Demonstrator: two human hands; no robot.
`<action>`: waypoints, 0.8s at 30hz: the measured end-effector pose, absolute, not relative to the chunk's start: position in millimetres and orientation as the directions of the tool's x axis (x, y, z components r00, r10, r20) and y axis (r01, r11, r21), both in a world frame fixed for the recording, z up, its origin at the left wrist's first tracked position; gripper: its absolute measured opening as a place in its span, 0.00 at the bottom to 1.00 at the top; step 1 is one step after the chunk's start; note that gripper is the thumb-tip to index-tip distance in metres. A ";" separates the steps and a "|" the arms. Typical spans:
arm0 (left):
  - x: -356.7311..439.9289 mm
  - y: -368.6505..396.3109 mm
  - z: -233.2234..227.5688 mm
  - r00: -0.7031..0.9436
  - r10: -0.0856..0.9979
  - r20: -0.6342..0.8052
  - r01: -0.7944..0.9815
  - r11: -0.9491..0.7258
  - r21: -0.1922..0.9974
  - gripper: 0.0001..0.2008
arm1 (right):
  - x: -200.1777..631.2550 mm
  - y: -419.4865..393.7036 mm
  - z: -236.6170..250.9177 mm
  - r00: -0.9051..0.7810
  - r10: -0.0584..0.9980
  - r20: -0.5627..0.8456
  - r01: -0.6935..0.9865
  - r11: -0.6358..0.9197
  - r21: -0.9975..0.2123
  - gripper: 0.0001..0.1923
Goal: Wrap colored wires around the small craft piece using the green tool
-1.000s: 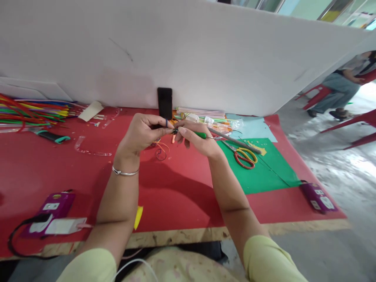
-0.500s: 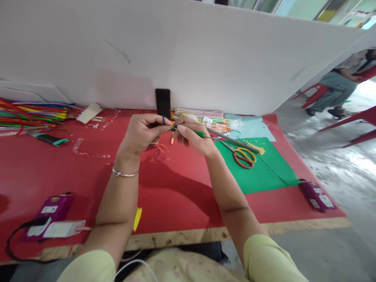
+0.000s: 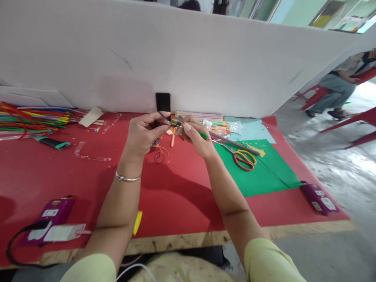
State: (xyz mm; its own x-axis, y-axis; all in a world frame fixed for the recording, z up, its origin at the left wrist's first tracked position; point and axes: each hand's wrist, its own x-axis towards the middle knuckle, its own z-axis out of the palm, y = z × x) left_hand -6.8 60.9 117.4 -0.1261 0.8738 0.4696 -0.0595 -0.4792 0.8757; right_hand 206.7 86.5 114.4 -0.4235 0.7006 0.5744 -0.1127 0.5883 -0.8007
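My left hand [image 3: 143,133] pinches dark blue yarn [image 3: 162,114], which loops over its raised index finger. In my right hand [image 3: 195,135] is a thin metal crochet hook with a green grip [image 3: 202,135]. The hook's tip meets a small dark piece of yarn work between the fingertips of both hands, mostly hidden by them. Below the hands, a tangle of orange and dark thread [image 3: 158,150] lies on the red table cover [image 3: 176,188]. To the right of my right hand, scissors [image 3: 243,158] with red and yellow handles rest on a green sheet [image 3: 258,180].
A black phone [image 3: 163,102] leans against the white partition [image 3: 188,58]. Colourful pipe cleaners [image 3: 35,119] and a black-and-teal tool [image 3: 53,142] lie left. Purple boxes [image 3: 57,209] sit near both front corners. A grey fuzzy stick [image 3: 235,141] slants across the right; a person [image 3: 337,86] sits beyond.
My right hand has drawn slightly right, away from the left, and more of the metal hook shows between them. The blue yarn on the left index finger is pulled into a slanting line.
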 end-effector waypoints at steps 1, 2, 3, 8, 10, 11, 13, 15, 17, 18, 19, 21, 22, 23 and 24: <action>-6.6 61.3 117.3 -0.135 0.878 0.459 -0.071 -0.471 0.879 0.16 | 205.5 87.9 112.2 -0.415 0.708 0.572 -0.130 0.576 -0.807 0.28; -5.7 61.8 117.4 -0.146 0.883 0.446 -0.085 -0.460 0.884 0.17 | 204.2 89.4 109.6 -0.404 0.716 0.569 -0.145 0.564 -0.813 0.28; -4.3 62.3 117.6 -0.162 0.885 0.436 -0.095 -0.454 0.886 0.17 | 202.7 90.9 106.9 -0.393 0.726 0.564 -0.154 0.553 -0.819 0.28; 7.9 62.7 121.4 -0.257 0.855 0.450 0.000 -0.466 0.885 0.16 | 196.5 94.3 97.3 -0.345 0.785 0.514 -0.133 0.501 -0.855 0.29; 11.6 61.9 123.1 -0.289 0.834 0.470 0.029 -0.482 0.875 0.15 | 195.4 93.7 96.8 -0.325 0.799 0.506 -0.140 0.488 -0.861 0.29; 12.3 61.4 123.9 -0.296 0.832 0.469 0.014 -0.487 0.873 0.15 | 195.3 93.1 97.0 -0.321 0.800 0.507 -0.155 0.484 -0.861 0.28; 10.4 60.8 125.2 -0.265 0.867 0.422 -0.085 -0.457 0.885 0.16 | 196.1 92.4 97.9 -0.335 0.796 0.504 -0.190 0.467 -0.864 0.27; 5.1 60.4 126.7 -0.160 0.934 0.319 -0.222 -0.349 0.911 0.18 | 197.6 92.8 98.2 -0.375 0.789 0.486 -0.226 0.431 -0.874 0.27; -0.9 60.1 128.1 -0.034 0.976 0.217 -0.304 -0.217 0.927 0.20 | 198.7 94.5 97.1 -0.425 0.782 0.457 -0.263 0.376 -0.888 0.28; -3.3 60.0 128.6 0.008 0.983 0.185 -0.319 -0.172 0.932 0.21 | 198.9 95.7 96.1 -0.445 0.779 0.442 -0.281 0.347 -0.895 0.28; -4.8 59.9 129.0 0.028 0.985 0.168 -0.323 -0.151 0.934 0.21 | 199.0 97.0 95.0 -0.460 0.778 0.429 -0.295 0.322 -0.900 0.29; -5.0 60.1 128.9 0.004 0.983 0.184 -0.314 -0.174 0.933 0.20 | 198.7 99.3 93.4 -0.476 0.781 0.404 -0.290 0.294 -0.911 0.31; -4.1 60.3 128.4 -0.029 0.977 0.211 -0.298 -0.210 0.931 0.20 | 198.6 100.0 93.3 -0.468 0.790 0.395 -0.272 0.296 -0.916 0.31; -2.7 60.6 127.7 -0.079 0.965 0.250 -0.271 -0.262 0.926 0.19 | 198.5 100.5 93.6 -0.448 0.803 0.392 -0.248 0.310 -0.918 0.31; -1.2 60.9 127.0 -0.131 0.946 0.295 -0.231 -0.318 0.920 0.19 | 198.5 100.7 94.4 -0.422 0.816 0.395 -0.221 0.330 -0.918 0.31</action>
